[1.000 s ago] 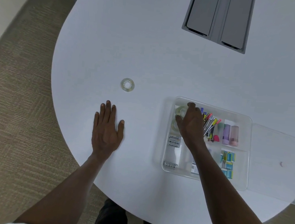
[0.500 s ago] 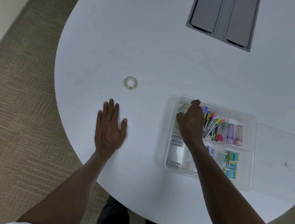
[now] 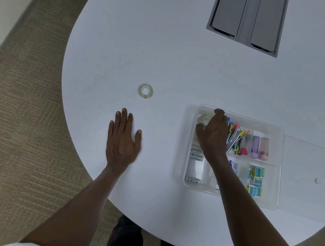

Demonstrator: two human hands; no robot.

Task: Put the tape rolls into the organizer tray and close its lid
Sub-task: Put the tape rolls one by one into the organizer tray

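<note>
I see my right hand point(image 3: 214, 134) inside the tray point(image 3: 230, 195), fingers point(image 3: 219, 112) curled over one tape roll point(image 3: 203, 118); I cannot tell if they grip it. Left of the tray, another roll point(image 3: 145, 91) lies beyond my flat left hand point(image 3: 123, 140)

white table point(image 3: 166, 42) with a grey hatch point(image 3: 246, 19); clear organizer tray point(image 3: 239, 116) — neon pink, yellow and blue pens point(image 3: 237, 135), lilac and pink tubes point(image 3: 260, 148), teal-yellow boxes point(image 3: 256, 181); beige striped carpet point(image 3: 17, 106).
</note>
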